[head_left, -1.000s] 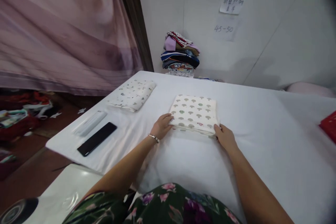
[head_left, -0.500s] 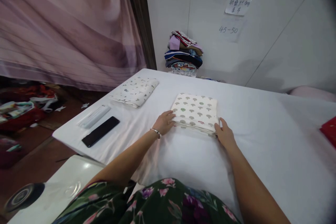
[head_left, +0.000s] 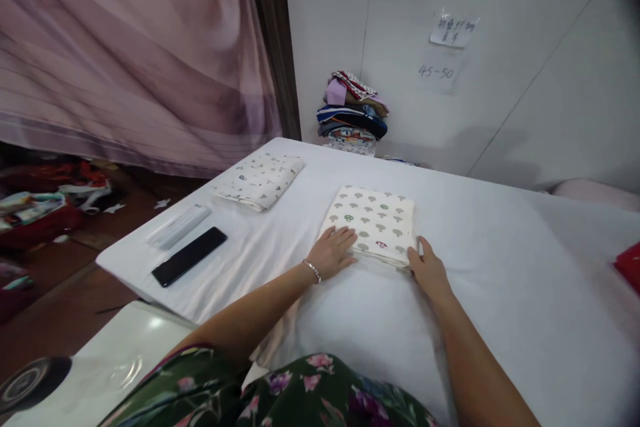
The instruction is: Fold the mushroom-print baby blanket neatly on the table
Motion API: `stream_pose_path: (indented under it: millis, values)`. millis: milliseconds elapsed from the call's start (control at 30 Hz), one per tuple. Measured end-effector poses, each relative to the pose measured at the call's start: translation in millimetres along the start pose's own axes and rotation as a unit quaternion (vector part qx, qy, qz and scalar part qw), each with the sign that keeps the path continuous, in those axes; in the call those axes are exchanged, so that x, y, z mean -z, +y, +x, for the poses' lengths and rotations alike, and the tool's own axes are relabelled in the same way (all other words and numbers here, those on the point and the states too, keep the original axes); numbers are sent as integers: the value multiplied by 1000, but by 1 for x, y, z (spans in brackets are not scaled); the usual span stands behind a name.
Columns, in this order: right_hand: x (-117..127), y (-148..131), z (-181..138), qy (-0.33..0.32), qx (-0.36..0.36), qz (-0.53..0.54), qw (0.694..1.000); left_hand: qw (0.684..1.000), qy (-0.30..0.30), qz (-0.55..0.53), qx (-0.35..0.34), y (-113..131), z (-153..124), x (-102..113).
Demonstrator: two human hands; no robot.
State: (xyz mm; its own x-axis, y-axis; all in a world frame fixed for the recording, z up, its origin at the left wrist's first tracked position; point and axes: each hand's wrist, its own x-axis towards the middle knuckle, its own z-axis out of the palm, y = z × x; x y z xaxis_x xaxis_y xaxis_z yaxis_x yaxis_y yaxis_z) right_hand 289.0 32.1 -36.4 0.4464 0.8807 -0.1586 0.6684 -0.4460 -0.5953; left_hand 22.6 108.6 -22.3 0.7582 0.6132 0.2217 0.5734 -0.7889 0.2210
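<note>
A folded white cloth printed with grey mushrooms, plus a few green and red ones, lies flat on the white-covered table before me. My left hand rests flat on its near left corner, fingers stretched out. At the near right corner, my right hand pinches the folded edge between thumb and fingers. A second folded white cloth with a small scattered print lies farther back on the left, apart from both hands.
A black phone and a pale flat packet lie near the table's left edge. Folded fabrics are stacked by the wall. A red item sits at the far right. A white stool-like surface stands at lower left.
My left hand has moved from the cloth's left side onto its near left corner and flattened there. My right hand stays at the right corner. The view has tilted slightly up.
</note>
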Motion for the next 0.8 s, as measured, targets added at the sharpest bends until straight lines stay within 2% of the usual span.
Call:
stream_pose_path:
  millis: [100, 167, 233, 333, 433, 567, 667, 800]
  values:
    - [-1, -1, -1, 6, 3, 2, 1000, 998, 27, -44, 23, 7, 6, 16]
    - [-1, -2, -2, 7, 2, 6, 1000, 996, 54, -57, 46, 10, 19, 25]
    - [-1, -3, -4, 3, 4, 15, 1000, 994, 55, -48, 79, 5, 39, 29]
    - [0, -4, -6, 0, 6, 23, 1000, 983, -36, -30, 175, -15, 70, 24]
    - [-1, -4, -6, -6, 9, 25, 1000, 958, -140, -46, 247, -38, 84, 11]
    - [-3, -3, -4, -5, 14, 13, 1000, 956, -147, -56, 247, -53, 84, -2]
    - [-4, -3, -4, -1, 13, 13, 1000, 956, -134, -55, 255, -53, 91, 2]
    - [-5, -3, -3, -5, 4, 18, 1000, 978, -88, -20, 190, -51, 120, 9]
